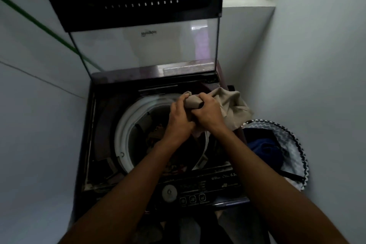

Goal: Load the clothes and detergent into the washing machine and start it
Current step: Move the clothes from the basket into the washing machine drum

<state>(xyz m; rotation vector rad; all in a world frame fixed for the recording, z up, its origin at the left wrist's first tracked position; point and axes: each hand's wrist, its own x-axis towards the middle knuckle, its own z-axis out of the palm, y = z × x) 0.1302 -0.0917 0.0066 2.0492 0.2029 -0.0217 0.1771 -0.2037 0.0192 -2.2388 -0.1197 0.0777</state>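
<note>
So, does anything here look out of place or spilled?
Nothing stands out. Both hands, left and right, grip a beige garment over the open washing machine; more clothes wait in the basket.

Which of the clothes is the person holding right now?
The beige garment. Both the left hand and right hand grip it above the washing machine drum, while the blue garment lies untouched in the laundry basket.
</note>
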